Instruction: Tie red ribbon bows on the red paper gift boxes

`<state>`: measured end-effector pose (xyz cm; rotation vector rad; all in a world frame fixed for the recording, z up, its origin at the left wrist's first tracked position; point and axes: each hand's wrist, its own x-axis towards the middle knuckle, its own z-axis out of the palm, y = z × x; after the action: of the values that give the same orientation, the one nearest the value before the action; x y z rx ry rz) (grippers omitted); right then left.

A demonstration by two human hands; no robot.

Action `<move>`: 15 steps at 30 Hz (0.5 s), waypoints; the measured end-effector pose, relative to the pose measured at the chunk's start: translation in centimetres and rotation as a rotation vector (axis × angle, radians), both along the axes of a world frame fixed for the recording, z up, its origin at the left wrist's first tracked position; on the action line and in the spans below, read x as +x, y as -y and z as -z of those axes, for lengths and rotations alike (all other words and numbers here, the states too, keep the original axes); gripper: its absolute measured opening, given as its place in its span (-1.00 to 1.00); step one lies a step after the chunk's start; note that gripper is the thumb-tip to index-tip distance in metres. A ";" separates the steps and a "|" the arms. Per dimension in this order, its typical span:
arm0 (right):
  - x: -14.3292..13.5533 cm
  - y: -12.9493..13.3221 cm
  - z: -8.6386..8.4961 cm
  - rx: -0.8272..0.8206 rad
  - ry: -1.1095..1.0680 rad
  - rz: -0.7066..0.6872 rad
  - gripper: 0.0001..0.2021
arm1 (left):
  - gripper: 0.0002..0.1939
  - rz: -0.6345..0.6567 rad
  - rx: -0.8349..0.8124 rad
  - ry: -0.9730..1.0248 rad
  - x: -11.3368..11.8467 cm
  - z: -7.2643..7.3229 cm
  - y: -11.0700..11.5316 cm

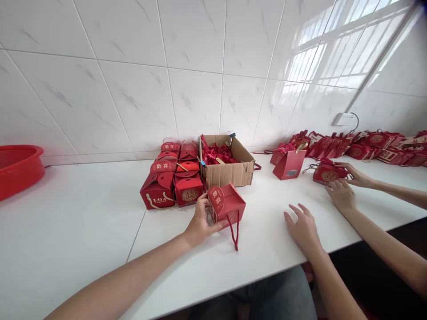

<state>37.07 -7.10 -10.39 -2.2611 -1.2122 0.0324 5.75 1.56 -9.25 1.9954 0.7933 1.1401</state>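
Observation:
My left hand (pixel 199 224) grips a small red gift box (pixel 230 205) by its lower left side, thumb along the front and fingers behind. The box is tilted, and a dark red cord handle hangs from its near face. Over the white table to the right, my right hand (pixel 302 226) is held with its fingers apart and nothing in it. Left of the held box stand several red gift boxes (pixel 158 189) in two rows, some with pale rope handles. Just behind it is an open cardboard box (pixel 230 174) with red ribbons (pixel 218 154) inside.
At right, a co-worker's hands (pixel 342 193) hold another red box (pixel 328 172). A red box with a gold ribbon (pixel 291 164) stands nearby. Many red boxes (pixel 380 144) line the wall at far right, below a power strip (pixel 343 119). A red plastic basin (pixel 20 171) sits at far left.

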 end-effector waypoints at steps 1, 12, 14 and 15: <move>-0.7 -0.5 -1.2 0.124 -0.020 -0.086 -0.55 | -0.48 -0.008 -0.010 0.008 0.0 -0.1 0.0; -11.5 -21.5 -17.5 0.019 -0.368 -0.523 -0.89 | -0.47 0.030 -0.074 0.041 -0.5 0.5 -0.5; -12.2 -24.5 -17.1 -0.128 -0.425 -0.473 -0.95 | -0.47 0.042 -0.037 0.035 -0.6 0.7 -0.6; -12.3 -25.4 -16.8 -0.186 -0.445 -0.450 -0.94 | -0.48 0.048 -0.021 0.032 -0.6 0.7 -0.7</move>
<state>24.77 18.32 6.39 -1.9299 -1.4741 0.8020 5.12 2.23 -9.97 1.9639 0.7342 1.1286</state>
